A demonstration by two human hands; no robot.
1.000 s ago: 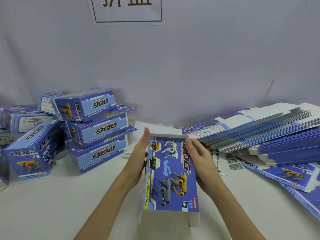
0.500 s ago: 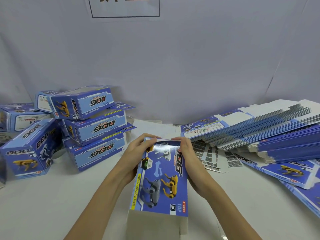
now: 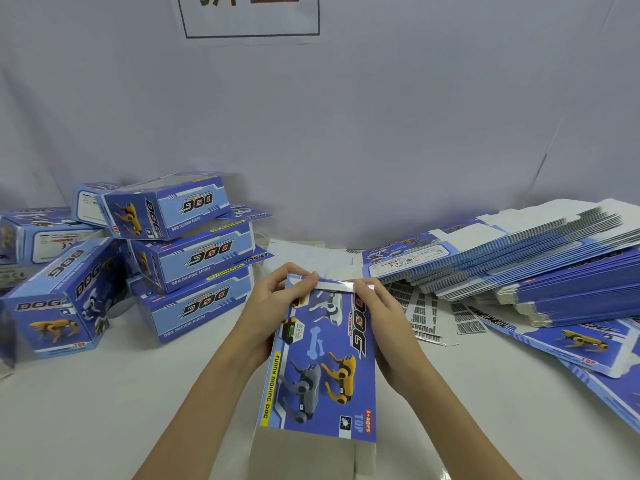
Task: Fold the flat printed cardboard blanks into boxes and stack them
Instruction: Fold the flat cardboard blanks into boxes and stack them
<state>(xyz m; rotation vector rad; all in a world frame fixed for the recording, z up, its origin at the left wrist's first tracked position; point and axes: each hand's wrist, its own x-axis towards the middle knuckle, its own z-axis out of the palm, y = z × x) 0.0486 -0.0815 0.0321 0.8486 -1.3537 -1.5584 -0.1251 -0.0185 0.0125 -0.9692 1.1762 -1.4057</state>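
The left hand (image 3: 273,306) and the right hand (image 3: 388,320) each pinch a far corner of the half-formed box (image 3: 322,355), with fingertips curled over the end flap (image 3: 343,285) and pressing it down. The box lies lengthwise between the forearms, on the white table (image 3: 104,410) at front centre, its near end open.

Handling, as a judgement: thin printed card, light, and stiff only along the creases. The glossy face may slip. Hold it at corners and fold lines, not mid-panel, where it would buckle.

Legible print on the box: "DOG", "FUNNY MOVING DOG", "TOP", "3+ ages". The folded boxes (image 3: 194,251) stacked at left carry the same "DOG" title. The flat blanks (image 3: 519,268) lie fanned at right.
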